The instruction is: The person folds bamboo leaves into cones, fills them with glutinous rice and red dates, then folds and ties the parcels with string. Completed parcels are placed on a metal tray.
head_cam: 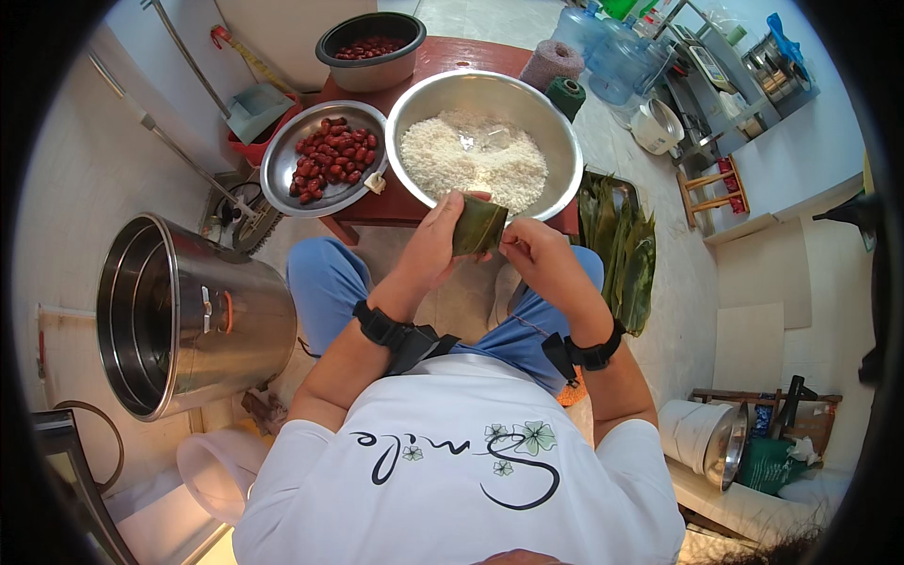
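My left hand (439, 236) holds a folded green leaf packet (480, 224) from its left side, thumb on top and fingertips showing beneath. At the packet's right edge, the bent fingers of my right hand (531, 244) are pinched together; any thread between them is too small to tell. Just beyond the packet is a wide metal basin (569, 159) with white rice (480, 159) inside. Red dates (335, 159) lie in a shallow metal dish (279, 176) to the left. A small pale piece (375, 183) rests on the dish's right rim.
The basin and dish stand on a red table (459, 56) with a dark-rimmed pot (371, 74) of dates and cones of pink twine (552, 65) and green twine (566, 97). Long leaves (621, 254) lie at right. A large steel barrel (233, 318) is at left.
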Motion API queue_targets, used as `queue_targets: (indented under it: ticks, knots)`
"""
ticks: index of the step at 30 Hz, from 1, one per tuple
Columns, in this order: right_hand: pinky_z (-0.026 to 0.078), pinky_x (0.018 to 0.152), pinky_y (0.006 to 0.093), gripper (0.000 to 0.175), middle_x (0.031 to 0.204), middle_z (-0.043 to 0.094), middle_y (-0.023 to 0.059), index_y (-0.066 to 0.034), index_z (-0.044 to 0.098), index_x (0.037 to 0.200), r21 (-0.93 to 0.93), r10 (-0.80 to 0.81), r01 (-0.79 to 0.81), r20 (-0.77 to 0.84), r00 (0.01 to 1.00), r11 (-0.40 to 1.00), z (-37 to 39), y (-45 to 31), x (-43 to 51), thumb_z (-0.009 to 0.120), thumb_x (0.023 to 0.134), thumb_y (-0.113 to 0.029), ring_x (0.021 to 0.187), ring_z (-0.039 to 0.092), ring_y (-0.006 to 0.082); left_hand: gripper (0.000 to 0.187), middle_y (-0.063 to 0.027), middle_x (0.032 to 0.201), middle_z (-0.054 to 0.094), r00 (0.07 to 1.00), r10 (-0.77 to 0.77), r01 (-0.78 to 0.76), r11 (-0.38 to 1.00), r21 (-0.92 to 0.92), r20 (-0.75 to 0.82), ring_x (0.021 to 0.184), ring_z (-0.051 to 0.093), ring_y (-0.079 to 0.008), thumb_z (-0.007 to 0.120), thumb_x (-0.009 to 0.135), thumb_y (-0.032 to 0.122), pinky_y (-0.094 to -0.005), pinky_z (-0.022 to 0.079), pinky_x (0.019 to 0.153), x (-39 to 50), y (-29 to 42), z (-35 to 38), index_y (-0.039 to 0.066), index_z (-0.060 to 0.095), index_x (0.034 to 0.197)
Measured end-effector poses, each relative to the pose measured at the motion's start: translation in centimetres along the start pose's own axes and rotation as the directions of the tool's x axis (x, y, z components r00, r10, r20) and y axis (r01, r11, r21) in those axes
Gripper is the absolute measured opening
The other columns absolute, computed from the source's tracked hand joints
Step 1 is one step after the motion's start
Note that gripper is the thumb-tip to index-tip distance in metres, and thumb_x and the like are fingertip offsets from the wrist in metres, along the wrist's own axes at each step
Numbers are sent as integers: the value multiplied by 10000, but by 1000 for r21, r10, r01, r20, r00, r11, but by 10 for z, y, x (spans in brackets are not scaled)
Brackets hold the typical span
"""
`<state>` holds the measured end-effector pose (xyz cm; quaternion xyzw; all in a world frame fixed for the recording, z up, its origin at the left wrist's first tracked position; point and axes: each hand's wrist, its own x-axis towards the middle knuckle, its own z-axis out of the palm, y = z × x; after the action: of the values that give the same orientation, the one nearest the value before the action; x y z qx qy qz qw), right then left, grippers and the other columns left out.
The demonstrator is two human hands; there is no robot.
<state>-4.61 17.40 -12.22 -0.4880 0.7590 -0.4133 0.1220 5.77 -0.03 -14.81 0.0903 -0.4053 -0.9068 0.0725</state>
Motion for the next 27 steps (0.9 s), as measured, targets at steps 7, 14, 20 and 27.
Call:
queue_targets:
  ticks: [7, 14, 20, 27]
  knots:
    - [494, 731, 430, 119, 896, 631, 189, -11, 617, 948, -10, 88, -87, 124, 988, 996, -9, -25, 8, 680, 866, -71, 841, 630, 379, 455, -97, 1080, 644, 1000, -22, 23, 980, 198, -6, 903, 641, -163, 348, 1094, 413, -306, 556, 690, -3, -2, -15, 49, 527, 1301]
    - [473, 709, 343, 101, 852, 603, 144, 18, 612, 894, 63, -60, 45, 264, 963, 997, -62, -48, 14, 666, 880, -67, 783, 601, 274, 557, -74, 1087, 647, 965, -117, -116, 607, 786, 233, 977, 603, -126, 286, 1106, 436, -293, 494, 902, -3, 16, -16, 7, 616, 1237]
    - [445, 744, 273, 157, 857, 593, 5, -16, 617, 912, 451, 146, -252, 257, 955, 856, -5, 21, 32, 576, 993, -144, 818, 529, 102, 614, -69, 1091, 661, 855, -338, -15, 742, 670, 393, 984, 594, -120, 250, 1104, 466, -265, 462, 930, -28, 34, 12, 6, 627, 1255]
    - [475, 672, 341, 108, 793, 579, 100, -19, 590, 890, 123, 40, -69, 226, 973, 990, 43, -13, -20, 592, 950, -109, 732, 583, 204, 330, -149, 960, 574, 983, 150, -175, 545, 820, 110, 889, 584, -262, 361, 1072, 264, -357, 482, 835, -9, 63, -40, -8, 548, 1082]
